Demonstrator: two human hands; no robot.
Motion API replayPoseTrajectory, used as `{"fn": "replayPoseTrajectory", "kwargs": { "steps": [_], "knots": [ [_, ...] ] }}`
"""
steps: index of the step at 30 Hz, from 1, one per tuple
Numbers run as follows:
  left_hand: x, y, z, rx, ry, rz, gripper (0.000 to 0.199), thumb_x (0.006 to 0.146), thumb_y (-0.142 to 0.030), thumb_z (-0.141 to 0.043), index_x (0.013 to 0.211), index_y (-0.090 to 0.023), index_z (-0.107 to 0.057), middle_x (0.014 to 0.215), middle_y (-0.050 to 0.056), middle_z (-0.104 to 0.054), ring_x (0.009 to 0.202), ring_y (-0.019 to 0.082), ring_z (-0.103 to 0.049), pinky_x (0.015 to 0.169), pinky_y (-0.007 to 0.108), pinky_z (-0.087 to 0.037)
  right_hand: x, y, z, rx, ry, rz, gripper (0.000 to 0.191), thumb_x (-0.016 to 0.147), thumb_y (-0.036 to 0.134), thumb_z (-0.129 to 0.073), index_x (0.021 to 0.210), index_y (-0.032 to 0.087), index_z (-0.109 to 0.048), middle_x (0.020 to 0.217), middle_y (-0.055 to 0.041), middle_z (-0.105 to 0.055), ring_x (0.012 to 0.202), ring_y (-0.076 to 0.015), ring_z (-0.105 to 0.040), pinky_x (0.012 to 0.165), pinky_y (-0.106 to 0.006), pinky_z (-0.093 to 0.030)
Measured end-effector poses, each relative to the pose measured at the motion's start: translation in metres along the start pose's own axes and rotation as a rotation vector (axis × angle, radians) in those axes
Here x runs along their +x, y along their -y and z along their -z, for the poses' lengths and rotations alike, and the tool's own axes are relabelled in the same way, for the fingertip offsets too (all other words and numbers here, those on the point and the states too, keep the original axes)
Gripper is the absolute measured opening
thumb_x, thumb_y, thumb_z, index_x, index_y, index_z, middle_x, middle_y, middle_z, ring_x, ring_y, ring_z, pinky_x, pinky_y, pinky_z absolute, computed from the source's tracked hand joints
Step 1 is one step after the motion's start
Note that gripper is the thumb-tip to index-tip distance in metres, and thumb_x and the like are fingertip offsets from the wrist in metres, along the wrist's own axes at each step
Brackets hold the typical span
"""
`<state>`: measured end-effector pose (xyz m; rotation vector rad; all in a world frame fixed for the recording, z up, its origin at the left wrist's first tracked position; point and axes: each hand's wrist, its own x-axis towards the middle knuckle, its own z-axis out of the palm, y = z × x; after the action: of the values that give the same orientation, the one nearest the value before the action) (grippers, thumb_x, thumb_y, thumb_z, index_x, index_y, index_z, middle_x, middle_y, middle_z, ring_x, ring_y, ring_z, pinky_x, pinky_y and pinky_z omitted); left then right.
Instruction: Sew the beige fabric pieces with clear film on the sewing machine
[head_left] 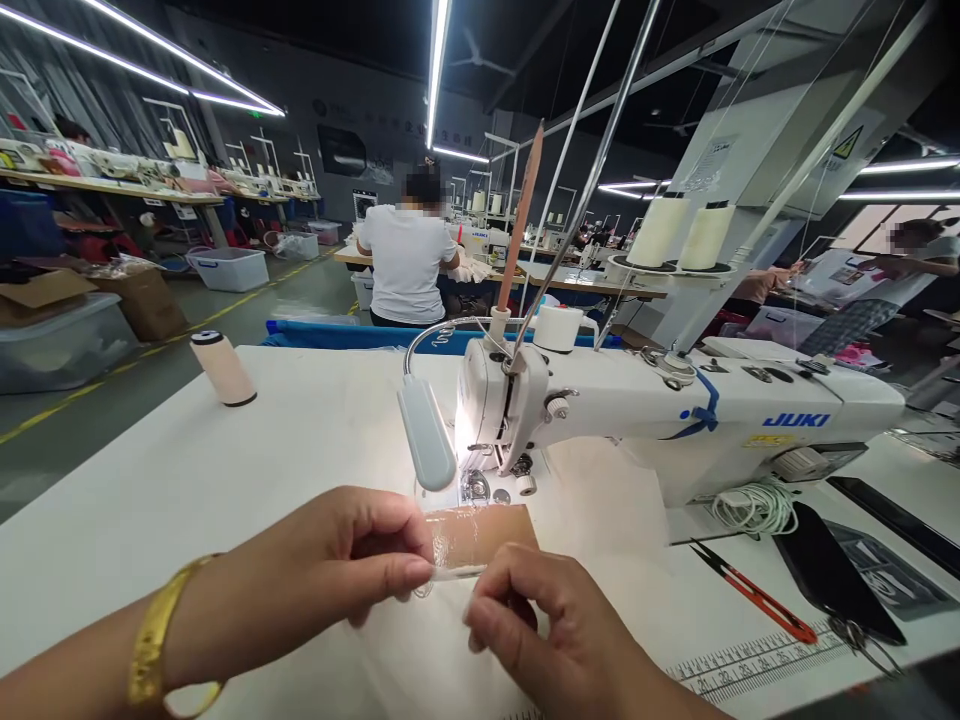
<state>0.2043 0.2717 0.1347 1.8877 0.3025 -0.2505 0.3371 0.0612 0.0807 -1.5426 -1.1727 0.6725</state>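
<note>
Pale sewing table (pixel 322 420) | glossy brown sheet (pixel 491 532) just nearside of the sewing machine (pixel 615 390) | left hand (pixel 345 545) pinches its near-left corner; right hand (pixel 562 615) apart, curled, grip unclear | likely light, thin, slippery: hold by edges.

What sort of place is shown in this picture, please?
It is probably a sewing workshop or garment factory: a JUKI sewing machine stands close by, large thread cones sit behind it, and a long worktable at the left bears more sewing equipment.
</note>
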Motion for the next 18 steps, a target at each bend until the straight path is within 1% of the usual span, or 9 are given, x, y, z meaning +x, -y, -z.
{"fn": "replayPoseTrajectory", "kwargs": {
  "steps": [2,3,5,7,9,11,14,16,18],
  "knots": [
    [0.000,-0.007,0.007,0.162,-0.013,0.008,0.033,0.086,-0.052,-0.069,0.078,-0.021,-0.064,0.066,-0.005,-0.050,0.063,0.014,-0.043,0.056,0.023,-0.034,-0.002,0.004,-0.006,-0.033,0.037,0.012,0.020,0.093,0.032,-0.061,0.076,0.022,-0.063,0.068,0.0027,-0.062,0.060,-0.0123,-0.048,0.059,-0.025,-0.037],
    [0.006,-0.008,0.009,0.245,-0.039,-0.001,0.032,0.085,-0.050,-0.069,0.073,-0.021,-0.062,0.066,-0.004,-0.050,0.064,0.014,-0.043,0.057,0.024,-0.033,0.000,0.003,-0.009,-0.089,0.032,0.006,0.021,0.092,0.030,-0.060,0.073,0.022,-0.058,0.067,0.0027,-0.061,0.060,-0.0125,-0.049,0.058,-0.025,-0.036],
    [0.025,-0.006,0.009,0.362,-0.100,-0.019,0.030,0.081,-0.045,-0.068,0.066,-0.021,-0.056,0.066,-0.003,-0.052,0.067,0.016,-0.047,0.061,0.025,-0.035,0.007,-0.008,-0.014,-0.277,-0.009,-0.006,0.025,0.090,0.025,-0.056,0.067,0.022,-0.045,0.064,0.0026,-0.054,0.061,-0.0136,-0.047,0.057,-0.027,-0.032],
    [0.051,0.003,0.006,0.407,-0.140,-0.014,0.029,0.074,-0.040,-0.067,0.061,-0.022,-0.049,0.065,-0.003,-0.053,0.067,0.017,-0.050,0.061,0.026,-0.037,0.014,-0.023,-0.015,-0.498,-0.056,0.014,0.030,0.089,0.020,-0.054,0.067,0.023,-0.034,0.064,0.0024,-0.048,0.062,-0.0146,-0.044,0.057,-0.029,-0.028],
    [0.076,0.014,0.003,0.420,-0.149,-0.005,0.029,0.069,-0.039,-0.071,0.060,-0.022,-0.048,0.063,-0.003,-0.053,0.065,0.018,-0.050,0.059,0.027,-0.036,0.019,-0.036,-0.012,-0.661,-0.071,0.030,0.032,0.088,0.015,-0.053,0.068,0.024,-0.029,0.065,0.0021,-0.047,0.063,-0.0154,-0.042,0.058,-0.030,-0.025],
    [0.094,0.024,0.003,0.423,-0.152,-0.012,0.031,0.067,-0.041,-0.076,0.061,-0.023,-0.051,0.061,-0.004,-0.052,0.062,0.018,-0.048,0.058,0.027,-0.035,0.021,-0.040,-0.004,-0.728,-0.046,0.023,0.033,0.090,0.015,-0.056,0.070,0.024,-0.032,0.067,0.0021,-0.049,0.065,-0.0159,-0.043,0.060,-0.030,-0.026],
    [0.105,0.034,0.006,0.425,-0.156,-0.033,0.033,0.066,-0.042,-0.080,0.061,-0.023,-0.054,0.060,-0.005,-0.052,0.061,0.017,-0.046,0.058,0.028,-0.035,0.022,-0.036,0.014,-0.697,0.027,0.016,0.031,0.093,0.018,-0.064,0.073,0.022,-0.041,0.073,0.0025,-0.056,0.070,-0.0160,-0.048,0.064,-0.029,-0.033],
    [0.107,0.037,0.008,0.426,-0.150,-0.044,0.032,0.067,-0.041,-0.081,0.060,-0.023,-0.055,0.059,-0.005,-0.053,0.060,0.017,-0.046,0.059,0.028,-0.035,0.024,-0.033,0.024,-0.657,0.052,0.041,0.021,0.095,0.016,-0.064,0.080,0.022,-0.051,0.080,0.0021,-0.060,0.074,-0.0161,-0.052,0.068,-0.029,-0.037],
    [0.107,0.037,0.009,0.425,-0.147,-0.051,0.032,0.067,-0.040,-0.082,0.060,-0.023,-0.055,0.059,-0.006,-0.053,0.060,0.017,-0.046,0.059,0.029,-0.035,0.026,-0.035,0.030,-0.648,0.065,0.127,0.010,0.098,0.012,-0.059,0.094,0.021,-0.061,0.088,0.0001,-0.065,0.080,-0.0173,-0.055,0.072,-0.030,-0.041]
  ]
}}
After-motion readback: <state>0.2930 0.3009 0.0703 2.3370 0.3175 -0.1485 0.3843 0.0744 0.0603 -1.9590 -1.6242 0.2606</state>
